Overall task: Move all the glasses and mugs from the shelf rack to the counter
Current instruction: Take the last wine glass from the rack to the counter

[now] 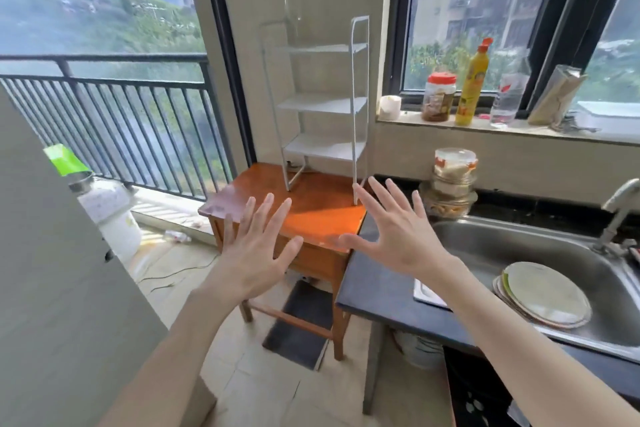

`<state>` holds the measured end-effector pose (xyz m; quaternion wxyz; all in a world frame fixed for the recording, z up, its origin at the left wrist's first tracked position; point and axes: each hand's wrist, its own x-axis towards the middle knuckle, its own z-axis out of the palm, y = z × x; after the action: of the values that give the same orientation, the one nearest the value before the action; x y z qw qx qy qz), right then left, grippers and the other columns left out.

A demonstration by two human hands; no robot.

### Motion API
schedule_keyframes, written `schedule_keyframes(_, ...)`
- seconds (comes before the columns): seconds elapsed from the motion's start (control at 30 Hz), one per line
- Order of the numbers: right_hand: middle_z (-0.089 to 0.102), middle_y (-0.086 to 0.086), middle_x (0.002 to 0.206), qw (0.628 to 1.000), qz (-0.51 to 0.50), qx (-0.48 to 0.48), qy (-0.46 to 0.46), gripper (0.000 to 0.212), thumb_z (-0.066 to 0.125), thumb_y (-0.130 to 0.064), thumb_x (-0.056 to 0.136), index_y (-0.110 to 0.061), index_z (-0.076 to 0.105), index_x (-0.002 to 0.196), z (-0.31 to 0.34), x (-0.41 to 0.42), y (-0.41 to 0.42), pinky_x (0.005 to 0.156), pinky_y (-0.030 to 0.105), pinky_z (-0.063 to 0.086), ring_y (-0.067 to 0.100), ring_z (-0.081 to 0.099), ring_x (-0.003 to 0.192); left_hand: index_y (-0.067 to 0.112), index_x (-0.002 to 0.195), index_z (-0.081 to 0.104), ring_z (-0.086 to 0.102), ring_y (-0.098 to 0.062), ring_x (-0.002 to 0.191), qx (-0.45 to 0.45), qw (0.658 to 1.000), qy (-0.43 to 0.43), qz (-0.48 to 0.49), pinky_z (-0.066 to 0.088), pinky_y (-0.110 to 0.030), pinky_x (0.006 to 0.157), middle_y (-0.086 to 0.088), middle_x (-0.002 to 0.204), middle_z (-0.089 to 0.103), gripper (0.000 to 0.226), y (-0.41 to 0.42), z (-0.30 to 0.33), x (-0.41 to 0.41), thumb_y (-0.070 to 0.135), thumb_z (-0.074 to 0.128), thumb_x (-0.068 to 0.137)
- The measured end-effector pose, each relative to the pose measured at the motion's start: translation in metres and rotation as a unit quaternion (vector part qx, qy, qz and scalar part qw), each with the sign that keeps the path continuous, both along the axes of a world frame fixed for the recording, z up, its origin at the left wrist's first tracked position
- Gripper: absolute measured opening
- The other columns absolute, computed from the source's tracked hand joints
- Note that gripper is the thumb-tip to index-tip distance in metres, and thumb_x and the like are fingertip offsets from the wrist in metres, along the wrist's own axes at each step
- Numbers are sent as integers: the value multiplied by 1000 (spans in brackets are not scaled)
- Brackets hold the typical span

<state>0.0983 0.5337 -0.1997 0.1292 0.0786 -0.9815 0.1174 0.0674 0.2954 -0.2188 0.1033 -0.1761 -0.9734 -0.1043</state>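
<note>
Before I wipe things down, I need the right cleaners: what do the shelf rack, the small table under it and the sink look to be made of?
The shelf rack looks like white painted metal: thin tube legs, flat matte shelves. The small table looks like wood with a glossy orange-brown varnish; its top shows glare. The sink looks like stainless steel, with a brushed grey sheen.

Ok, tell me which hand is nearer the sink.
Right. The right hand hovers spread open just left of the sink, over the counter edge; the left hand is farther left, in front of the wooden table.
</note>
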Motion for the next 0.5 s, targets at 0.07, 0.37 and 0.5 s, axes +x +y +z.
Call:
schedule_keyframes(0.07,1,-1,160,1000,4,4,5,89,29,-78,73,-37,1,146,13,-42,1,114,52,-7,21,-7,146,45,140,-14,-37,-4,128,10,1000,4,-4,-24,-41,106,11,155,-20,64,-1,13,-44,66,13,85)
schedule_keyframes(0.37,3,-2,159,1000,12,7,23,86,28,-78,75,-38,1,146,64,-196,4,117,47,-4,20,-5,146,41,143,-9,-28,-9,137,35,999,22,-12,-24,-39,107,8,156,-15,63,3,55,-192,61,14,87)
schedule_keyframes(0.5,5,-1,159,999,20,-10,33,82,33,-73,79,-36,4,147,85,-262,-3,117,45,-1,20,-2,146,42,143,-7,-30,-6,135,57,998,18,-23,-24,-37,106,11,155,-16,64,2,57,-257,62,15,87)
